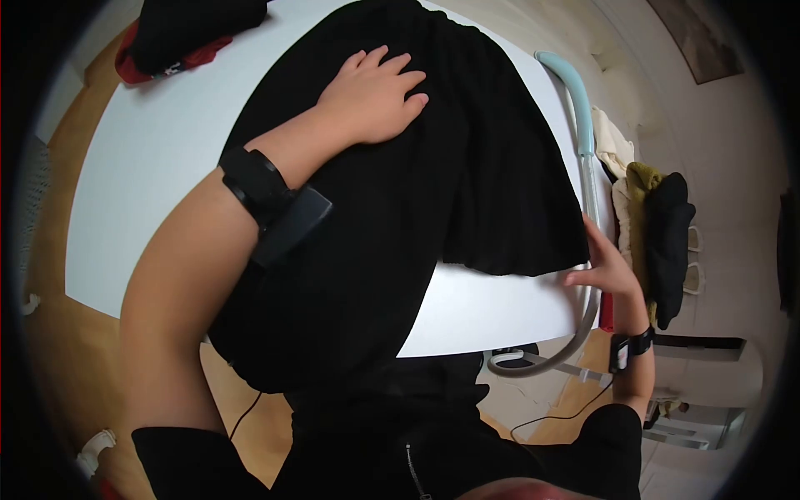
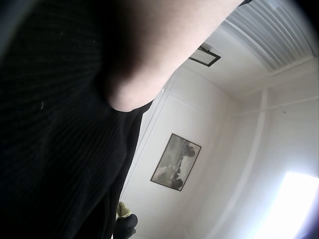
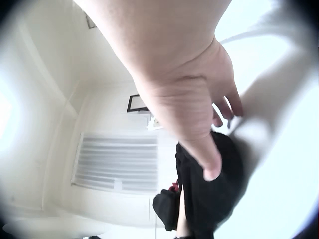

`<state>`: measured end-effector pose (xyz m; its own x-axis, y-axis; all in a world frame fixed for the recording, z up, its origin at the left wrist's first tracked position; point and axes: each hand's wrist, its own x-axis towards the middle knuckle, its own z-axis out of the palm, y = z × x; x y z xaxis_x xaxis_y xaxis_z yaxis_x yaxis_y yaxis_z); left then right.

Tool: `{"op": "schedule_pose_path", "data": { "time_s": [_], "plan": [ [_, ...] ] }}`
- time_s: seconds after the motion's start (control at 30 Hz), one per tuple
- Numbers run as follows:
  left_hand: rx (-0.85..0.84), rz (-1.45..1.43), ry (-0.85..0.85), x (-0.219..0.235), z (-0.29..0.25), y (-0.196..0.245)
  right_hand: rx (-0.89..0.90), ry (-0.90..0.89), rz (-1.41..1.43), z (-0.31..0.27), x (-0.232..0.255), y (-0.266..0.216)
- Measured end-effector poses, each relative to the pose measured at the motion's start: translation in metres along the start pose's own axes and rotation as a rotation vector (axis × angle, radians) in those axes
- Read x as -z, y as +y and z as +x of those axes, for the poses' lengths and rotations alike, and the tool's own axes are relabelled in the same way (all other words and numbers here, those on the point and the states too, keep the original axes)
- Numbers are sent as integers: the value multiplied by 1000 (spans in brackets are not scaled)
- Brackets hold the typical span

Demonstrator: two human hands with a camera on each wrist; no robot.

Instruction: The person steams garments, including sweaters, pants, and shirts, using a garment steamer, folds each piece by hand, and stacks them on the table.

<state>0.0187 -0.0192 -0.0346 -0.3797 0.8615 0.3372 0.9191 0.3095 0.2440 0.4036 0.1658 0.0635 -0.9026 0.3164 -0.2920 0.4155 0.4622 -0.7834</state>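
A black garment (image 1: 500, 158) of finely ribbed knit lies spread over the white table, one sleeve-like part fanning out to the right. My left hand (image 1: 375, 100) rests on its upper part with the fingers spread. In the left wrist view, the ribbed cloth (image 2: 60, 129) fills the left side beside that hand. My right hand (image 1: 611, 271) is at the garment's lower right corner, thumb and fingers apart. The right wrist view shows its thumb (image 3: 211, 167) overlapping the black cloth (image 3: 219, 194), the other fingers extended over the white surface.
The white table (image 1: 483, 312) shows in front of the garment. A curved tube with a light blue cover (image 1: 575, 92) runs along the right edge. Folded clothes (image 1: 662, 233) are stacked beyond it. A black and red clothing pile (image 1: 187, 37) lies at the far left.
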Motion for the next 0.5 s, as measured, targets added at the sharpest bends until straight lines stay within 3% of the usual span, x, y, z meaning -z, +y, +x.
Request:
{"op": "schedule_pose_path", "data": {
  "time_s": [0.03,0.1,0.13,0.2,0.23,0.3,0.33,0.37,0.43,0.47,0.5],
  "plan": [
    [-1,13,11,-1,0,0,68,5,-263,2,-13,-15],
    [-4,16,18,-1,0,0,145,101,-434,6,-25,-10],
    [4,9,18,0,0,-1,133,110,-436,7,-21,-1],
    [11,7,22,-1,1,1,337,244,-473,9,-7,19],
    [-3,6,24,0,0,1,384,310,-378,11,-16,-2],
    [14,-32,22,2,0,1,203,435,32,-12,-1,11],
    [-4,-48,53,1,1,-1,208,411,412,-23,18,31],
    [-32,-81,87,0,3,-5,124,513,643,-21,3,-10],
    [-8,-161,123,-1,4,-10,7,448,847,-42,16,-18],
    [21,-155,127,-3,4,-10,-155,537,663,-49,10,-33],
    [20,-155,127,-3,4,-11,-225,406,505,-55,22,-18]
  ]
}}
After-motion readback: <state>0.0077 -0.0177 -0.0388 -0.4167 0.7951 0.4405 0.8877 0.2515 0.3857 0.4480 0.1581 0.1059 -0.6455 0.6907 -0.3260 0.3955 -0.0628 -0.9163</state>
